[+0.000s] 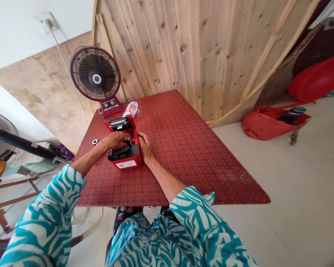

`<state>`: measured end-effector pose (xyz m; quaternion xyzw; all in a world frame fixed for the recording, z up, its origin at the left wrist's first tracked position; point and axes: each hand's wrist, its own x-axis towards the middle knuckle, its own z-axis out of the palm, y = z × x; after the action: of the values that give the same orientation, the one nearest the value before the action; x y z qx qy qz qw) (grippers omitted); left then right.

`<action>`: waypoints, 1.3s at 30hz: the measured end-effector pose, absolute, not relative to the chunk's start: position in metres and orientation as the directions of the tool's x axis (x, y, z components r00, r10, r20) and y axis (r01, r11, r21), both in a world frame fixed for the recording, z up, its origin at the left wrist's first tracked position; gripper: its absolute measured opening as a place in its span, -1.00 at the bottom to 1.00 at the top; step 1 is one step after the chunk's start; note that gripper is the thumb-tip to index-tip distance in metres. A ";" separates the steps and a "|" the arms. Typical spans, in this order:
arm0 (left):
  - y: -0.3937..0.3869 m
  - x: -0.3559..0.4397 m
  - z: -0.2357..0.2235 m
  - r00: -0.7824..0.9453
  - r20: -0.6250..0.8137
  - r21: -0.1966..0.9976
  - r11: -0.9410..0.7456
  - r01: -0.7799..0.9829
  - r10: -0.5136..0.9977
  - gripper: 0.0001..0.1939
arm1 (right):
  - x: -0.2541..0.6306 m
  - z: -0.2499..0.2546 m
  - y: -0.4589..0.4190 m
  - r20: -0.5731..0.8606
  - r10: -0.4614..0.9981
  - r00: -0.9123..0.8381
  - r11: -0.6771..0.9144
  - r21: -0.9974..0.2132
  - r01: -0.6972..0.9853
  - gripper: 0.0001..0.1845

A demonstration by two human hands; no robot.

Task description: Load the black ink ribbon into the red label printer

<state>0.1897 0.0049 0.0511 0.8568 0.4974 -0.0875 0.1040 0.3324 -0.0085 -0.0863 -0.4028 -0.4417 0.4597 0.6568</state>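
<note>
A red and black label printer (132,160) stands on the table with its lid raised and tipped back, its inside exposed. My left hand (117,139) reaches into the open compartment from the left. Its fingers bend down inside, and whatever they hold there is hidden. Against the printer's right wall rests my right hand (145,145), fingers curled along the side and steadying it. A white sticker (126,164) with print and codes is on the printer's near face. Left of the printer lies a small black-and-white roll (95,142).
Behind the printer a clear plastic bottle (131,108) lies on the red patterned table (183,148). A dark red fan (96,76) stands at the table's back left corner. A second fan (2,129) is at far left. On the floor to the right sits a red bag (264,124).
</note>
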 end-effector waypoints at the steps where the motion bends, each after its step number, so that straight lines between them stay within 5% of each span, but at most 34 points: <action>1: 0.003 0.189 0.051 0.473 -0.224 0.098 -0.463 0.881 0.852 -0.71 | 0.333 -0.086 -0.009 0.209 0.961 0.181 0.250 -0.937 -0.245 -0.63; 12: -0.024 0.186 0.054 0.530 0.001 0.055 -0.530 0.847 0.848 -0.58 | 0.336 -0.089 -0.011 0.213 0.964 0.157 0.246 -0.940 -0.238 -0.61; 18: -0.050 0.152 0.074 0.457 0.249 0.421 -0.521 0.743 0.854 -0.71 | 0.335 -0.090 -0.010 0.185 0.969 0.167 0.224 -0.940 -0.258 -0.61; 23: -0.051 0.091 0.093 -0.020 0.506 0.748 -0.427 0.509 0.862 -0.60 | 0.336 -0.093 -0.010 0.146 0.974 0.172 0.193 -0.935 -0.296 -0.60; 26: -0.042 0.061 0.085 -0.236 0.474 0.850 -0.371 0.375 0.848 -0.52 | 0.337 -0.094 -0.010 0.137 0.974 0.179 0.186 -0.936 -0.298 -0.60; 31: -0.018 0.047 0.047 -0.237 0.240 0.937 -0.161 0.310 0.941 -0.48 | 0.340 -0.096 -0.010 0.124 0.972 0.199 0.177 -0.945 -0.275 -0.61; 39: 0.032 0.062 0.018 -0.174 0.272 0.775 -0.109 0.622 0.946 -0.67 | 0.341 -0.099 -0.010 0.121 0.976 0.183 0.167 -0.950 -0.263 -0.59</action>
<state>0.0618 0.0325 0.0180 0.6133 0.6393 0.4221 0.1922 0.3407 -0.0102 -0.0990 -0.4268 -0.4176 0.4839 0.6398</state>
